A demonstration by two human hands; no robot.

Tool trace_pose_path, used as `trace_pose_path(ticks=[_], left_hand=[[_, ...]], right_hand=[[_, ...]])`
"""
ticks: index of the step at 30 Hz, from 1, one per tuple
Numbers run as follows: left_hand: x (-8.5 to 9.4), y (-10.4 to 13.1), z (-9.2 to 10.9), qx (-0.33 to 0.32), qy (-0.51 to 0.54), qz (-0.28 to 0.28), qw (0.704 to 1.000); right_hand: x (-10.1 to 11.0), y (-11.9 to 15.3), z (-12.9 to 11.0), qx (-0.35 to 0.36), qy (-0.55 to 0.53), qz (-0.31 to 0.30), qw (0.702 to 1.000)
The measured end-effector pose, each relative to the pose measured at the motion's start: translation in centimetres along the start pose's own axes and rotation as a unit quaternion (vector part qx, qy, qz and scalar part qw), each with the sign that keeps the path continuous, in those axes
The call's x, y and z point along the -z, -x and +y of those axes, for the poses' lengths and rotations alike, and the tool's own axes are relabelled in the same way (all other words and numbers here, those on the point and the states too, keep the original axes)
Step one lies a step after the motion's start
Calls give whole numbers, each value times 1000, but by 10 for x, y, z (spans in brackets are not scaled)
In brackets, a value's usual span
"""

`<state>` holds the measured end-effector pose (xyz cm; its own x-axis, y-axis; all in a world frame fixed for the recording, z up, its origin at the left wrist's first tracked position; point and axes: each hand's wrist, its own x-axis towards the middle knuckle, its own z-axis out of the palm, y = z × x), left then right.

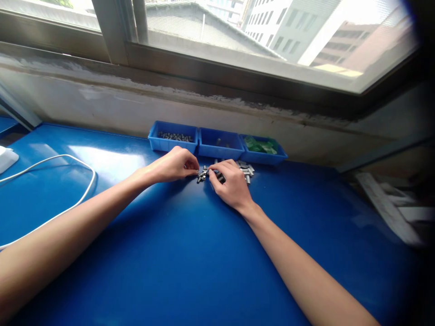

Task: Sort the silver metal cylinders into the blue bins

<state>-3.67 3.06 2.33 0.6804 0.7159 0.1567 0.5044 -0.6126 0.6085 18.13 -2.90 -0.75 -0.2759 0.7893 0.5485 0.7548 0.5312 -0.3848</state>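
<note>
Between my two hands lies a small heap of metal screws (203, 174) on the blue table. My left hand (178, 164) is at the heap's left side, thumb and fingertips pressed together at its edge. My right hand (231, 181) reaches in from the other side, its thumb and index finger pinched close to the screws. Whatever either pinch holds is too small to make out. Beside and partly behind my right hand is a pile of short grey metal pieces (247, 171), some of them hidden by the hand.
Three blue bins stand along the wall: the left bin (173, 145) has many small screws, the middle bin (220, 150) a few pieces, the right bin (265, 158) green plastic bags (260, 145). A white cable (89, 185) curves across the table (190, 262) at left, near a white object (7, 158).
</note>
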Motion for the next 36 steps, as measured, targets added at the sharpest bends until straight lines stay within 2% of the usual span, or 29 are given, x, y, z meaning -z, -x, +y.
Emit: trace_pose_path(ticks=[4,9,12,16,18,21,24,26,28,32,34,36], left_hand=[[-2,-2,-3,41,41,27,998],[4,-2,-1,76,137,26,987],[9,-1,5,103,252,36,961],[11,-1,9,146,389,47,909],[11,-3,9,169,431,103,880],[12,-6,8,172,478,228,831],[13,-7,8,146,492,289,808],[13,-6,8,132,475,290,820],[12,-5,8,121,429,266,855],[8,-4,6,76,266,149,949],[6,-3,5,40,172,113,978],[3,-2,5,8,93,92,991]], right_hand=[[1,0,-1,-1,-1,0,1000],[1,0,-2,-7,-3,-6,1000],[2,0,-1,-7,-3,-10,1000],[2,0,-1,-5,-4,-11,1000],[2,0,-1,-5,-5,-9,1000],[1,0,-2,-6,-6,-8,1000],[2,0,-2,-7,-8,-10,1000],[2,0,-2,-9,-8,-12,1000],[2,0,-2,-10,-6,-10,1000],[1,0,-1,-13,0,-7,1000],[1,0,-1,-14,1,-6,1000],[1,0,-1,-14,2,-5,1000]])
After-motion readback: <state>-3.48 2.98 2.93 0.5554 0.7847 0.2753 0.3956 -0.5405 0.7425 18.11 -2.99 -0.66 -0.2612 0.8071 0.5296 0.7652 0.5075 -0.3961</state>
